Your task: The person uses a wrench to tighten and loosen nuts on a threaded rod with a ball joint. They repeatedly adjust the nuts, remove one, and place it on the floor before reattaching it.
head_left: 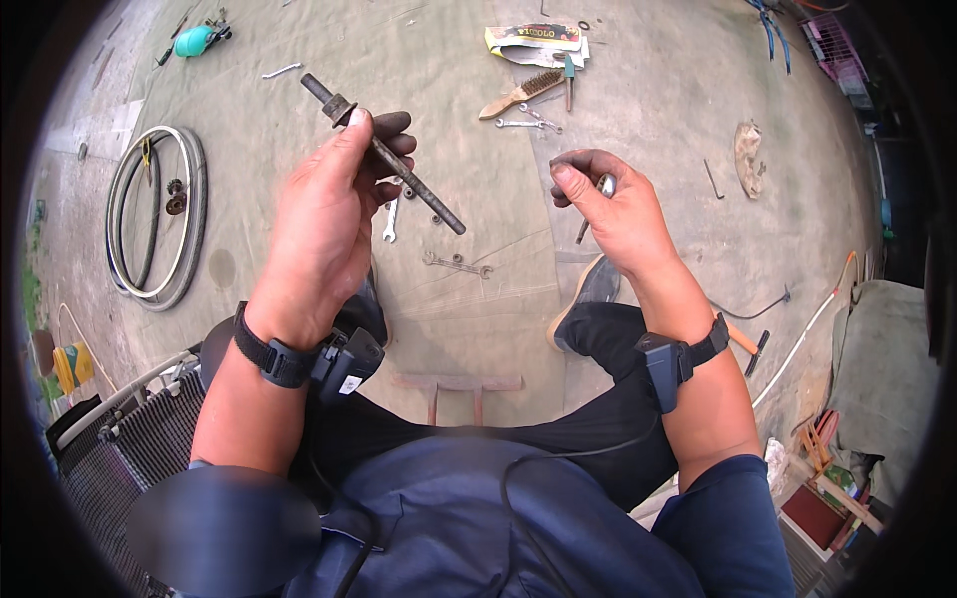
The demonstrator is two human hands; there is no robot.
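Left hand (329, 204) grips dirty metal rod (384, 154). Right hand (608, 204) pinches small shiny metal piece (605, 184). Pink basket (835, 50) far off, inside too blurry.

A bicycle wheel (157, 217) lies at the left of the frame, a wire brush (522, 93) at upper centre, and wrenches (457, 264) mid-frame on the canvas sheet (648, 110).

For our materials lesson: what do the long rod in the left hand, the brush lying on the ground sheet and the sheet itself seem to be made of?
Rod: probably steel, dull dark brown, looks rusty or greasy, with a nut-like collar near one end.
Brush: pale wooden handle, unpainted; bristles look like wire, though too small to confirm.
Ground sheet: seemingly woven canvas or tarpaulin, grey-green, matt, creased and stained.
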